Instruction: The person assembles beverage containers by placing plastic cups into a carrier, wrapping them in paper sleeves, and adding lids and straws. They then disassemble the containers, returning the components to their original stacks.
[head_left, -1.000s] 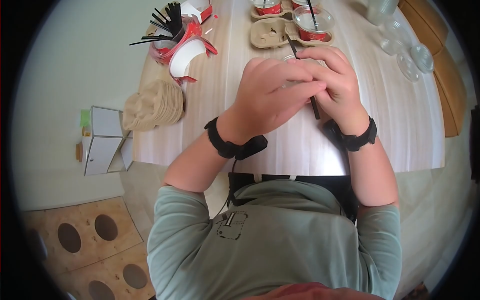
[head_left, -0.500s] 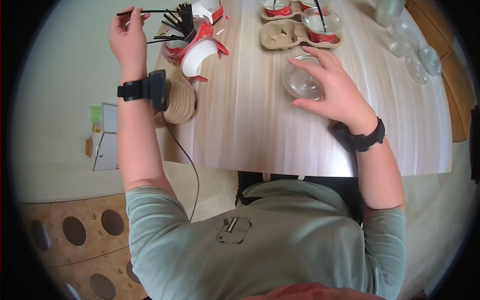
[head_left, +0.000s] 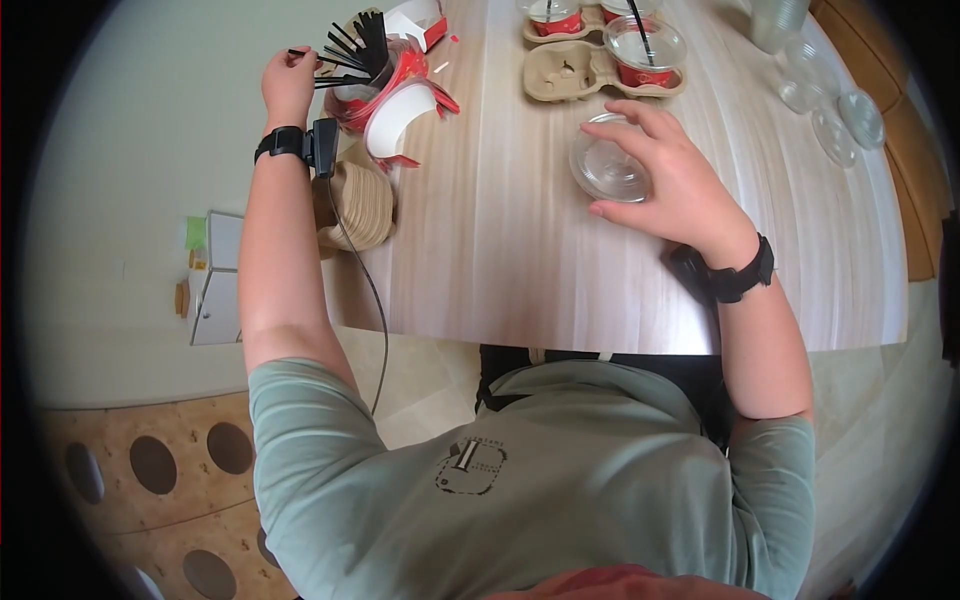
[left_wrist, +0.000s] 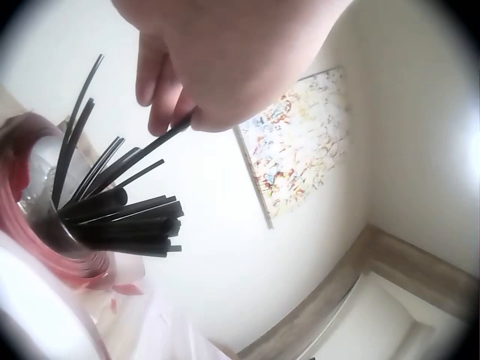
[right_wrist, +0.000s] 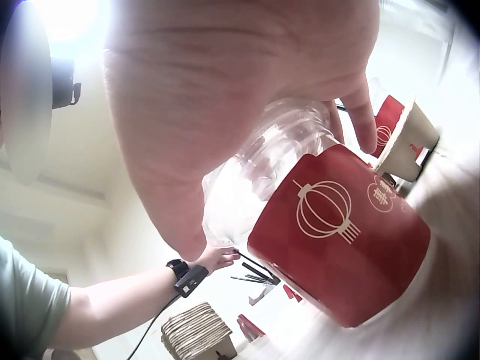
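At the far left my left hand (head_left: 288, 90) pinches the end of a black straw (left_wrist: 159, 142). That straw slants down into a bunch of black straws (left_wrist: 131, 229), which stand in a clear cup amid red paper sleeves (left_wrist: 90, 268). My right hand (head_left: 685, 180) holds a clear plastic cup around its domed lid (head_left: 608, 168), thumb on the near side and fingers on the far side. In the right wrist view this cup wears a red sleeve (right_wrist: 337, 240) with a lantern print and stands upright on the table. No straw shows in its lid.
Lidded red-sleeved cups (head_left: 645, 55) with straws sit in cardboard carriers (head_left: 552, 72) at the back. A stack of carriers (head_left: 362, 205) stands at the left edge, below a white and red sleeve (head_left: 395, 115). Clear lids (head_left: 835, 130) lie at the right.
My left hand has left the cup, swung far left with a black straw, then lowered toward the straw bunch. My right hand has stayed at the cup.
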